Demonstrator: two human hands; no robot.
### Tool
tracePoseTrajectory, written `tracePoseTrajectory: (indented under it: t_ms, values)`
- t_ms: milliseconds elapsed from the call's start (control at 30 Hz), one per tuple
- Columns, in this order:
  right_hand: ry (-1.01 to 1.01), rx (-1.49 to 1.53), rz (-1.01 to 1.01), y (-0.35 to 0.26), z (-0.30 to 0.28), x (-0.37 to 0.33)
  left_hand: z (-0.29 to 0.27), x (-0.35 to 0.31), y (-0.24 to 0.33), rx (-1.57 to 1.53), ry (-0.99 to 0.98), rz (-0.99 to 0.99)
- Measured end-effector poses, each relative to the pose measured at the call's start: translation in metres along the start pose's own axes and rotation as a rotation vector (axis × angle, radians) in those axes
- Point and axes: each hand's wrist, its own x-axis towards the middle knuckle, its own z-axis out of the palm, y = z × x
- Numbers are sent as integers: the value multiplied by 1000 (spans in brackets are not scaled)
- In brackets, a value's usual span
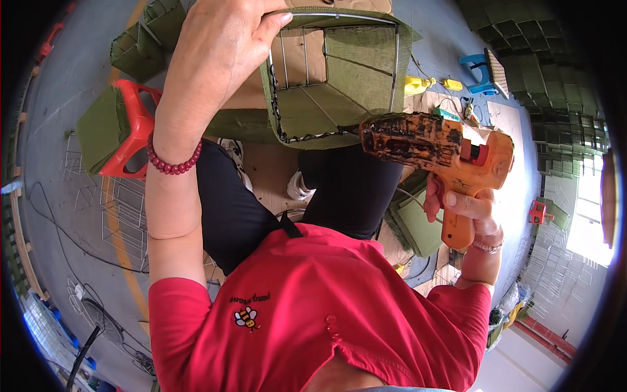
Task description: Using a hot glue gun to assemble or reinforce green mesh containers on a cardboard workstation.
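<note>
Left hand point(215, 59) gripped wire basket point(336, 78) rim, steadying it; right hand point(467, 209) clenched glue gun point(437, 147), nozzle seemingly touching basket's lower edge.

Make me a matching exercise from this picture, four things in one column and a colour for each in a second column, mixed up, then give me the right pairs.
Things:
1. Glue gun in the right hand
2. Fabric-lined wire basket gripped by the left hand
3. Bead bracelet on the left wrist
4. Small stool on the floor, upper right

Colours:
A. Blue
B. Dark red
C. Orange, with dark smears
D. Olive green

Pairs: 1-C, 2-D, 3-B, 4-A
</note>
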Motion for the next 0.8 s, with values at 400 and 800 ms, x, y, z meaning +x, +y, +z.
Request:
tracePoseTrajectory:
  t_ms: [400,800]
  values:
    - [39,30,-2,3,-4,-2,0,-2,0,22,7,-5]
    - [174,26,-20,22,1,-6,-1,0,4,2,10,-52]
